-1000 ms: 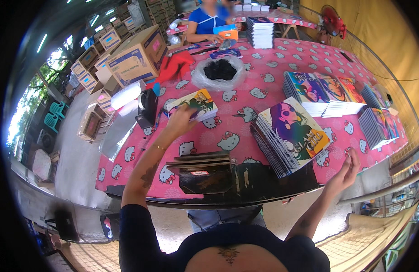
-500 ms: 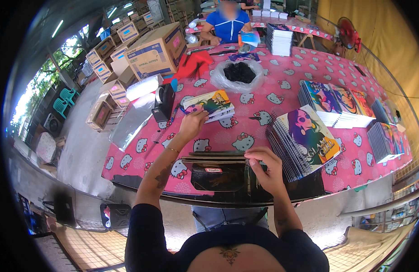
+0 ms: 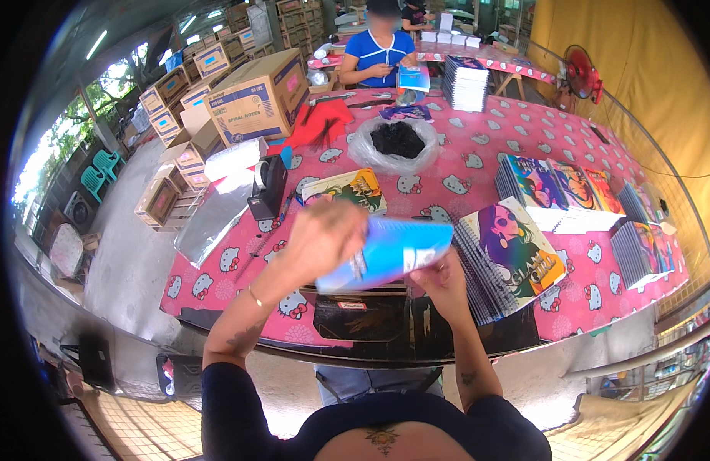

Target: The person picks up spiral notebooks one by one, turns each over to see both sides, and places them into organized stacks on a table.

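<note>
A spiral notebook [image 3: 405,246] with its blue side showing is tilted and motion-blurred above the near edge of the table. My left hand [image 3: 328,237] is closed on its left end, the fingers smeared by motion. At its lower right corner, my right hand [image 3: 445,283] pinches the edge. Just under the notebook lies a dark, worn box-like fixture [image 3: 359,316], its upper part covered. Behind my left hand is a small pile of notebooks [image 3: 341,187] with illustrated covers. Close to my right hand stands a larger stack of spiral notebooks [image 3: 516,250], fanned at the spines.
The table [image 3: 455,184] has a pink patterned cover. A black tape dispenser [image 3: 269,188], a plastic bag with black contents [image 3: 401,140] and a big carton [image 3: 259,96] stand on the far left side. More notebook stacks [image 3: 559,188] are at right. A co-worker [image 3: 379,58] sits opposite.
My left hand has come back from the small pile toward me with a notebook. My right hand has left the fixture's edge and now grips the notebook's corner. The view has shifted slightly.
</note>
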`<state>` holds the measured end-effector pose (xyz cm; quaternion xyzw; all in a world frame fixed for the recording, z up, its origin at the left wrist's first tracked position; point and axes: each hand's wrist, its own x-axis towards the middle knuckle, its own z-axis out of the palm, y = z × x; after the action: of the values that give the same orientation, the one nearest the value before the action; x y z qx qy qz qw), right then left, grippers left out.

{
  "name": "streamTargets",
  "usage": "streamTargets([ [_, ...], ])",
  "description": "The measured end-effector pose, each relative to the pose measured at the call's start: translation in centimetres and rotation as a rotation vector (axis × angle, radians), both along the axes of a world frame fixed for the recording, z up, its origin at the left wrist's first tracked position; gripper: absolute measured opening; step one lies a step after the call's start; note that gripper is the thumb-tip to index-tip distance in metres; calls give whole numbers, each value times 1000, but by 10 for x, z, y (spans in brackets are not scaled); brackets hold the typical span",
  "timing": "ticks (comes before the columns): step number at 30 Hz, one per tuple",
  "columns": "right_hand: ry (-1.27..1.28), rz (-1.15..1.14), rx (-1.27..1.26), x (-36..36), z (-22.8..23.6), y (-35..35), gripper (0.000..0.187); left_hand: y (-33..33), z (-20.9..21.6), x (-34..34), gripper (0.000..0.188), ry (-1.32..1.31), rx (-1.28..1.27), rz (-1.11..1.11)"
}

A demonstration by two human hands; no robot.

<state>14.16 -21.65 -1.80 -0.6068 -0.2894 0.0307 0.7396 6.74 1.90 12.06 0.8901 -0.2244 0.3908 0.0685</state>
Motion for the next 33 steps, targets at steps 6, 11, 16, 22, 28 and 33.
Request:
streamTargets([
  [6,25,64,0,-10,-36,6,19,-13,6,-30,16,42,106,1],
  [11,-27,59,-102,-18,-27,5,19,-14,15,-41,16,43,137,-1],
  [16,-89,0,-137,-16,-37,5,21,-11,13,-38,16,22,168,16],
  [22,-68,25,-156,-20,-27,-1,21,-4,-4,-40,20,33,104,-17],
  [28,-77,118,-175,-18,-41,0,43,4,-25,-56,28,172,203,130],
  [33,77,269,-64,-38,-38,16,66,2,-115,-90,46,107,-45,303],
])
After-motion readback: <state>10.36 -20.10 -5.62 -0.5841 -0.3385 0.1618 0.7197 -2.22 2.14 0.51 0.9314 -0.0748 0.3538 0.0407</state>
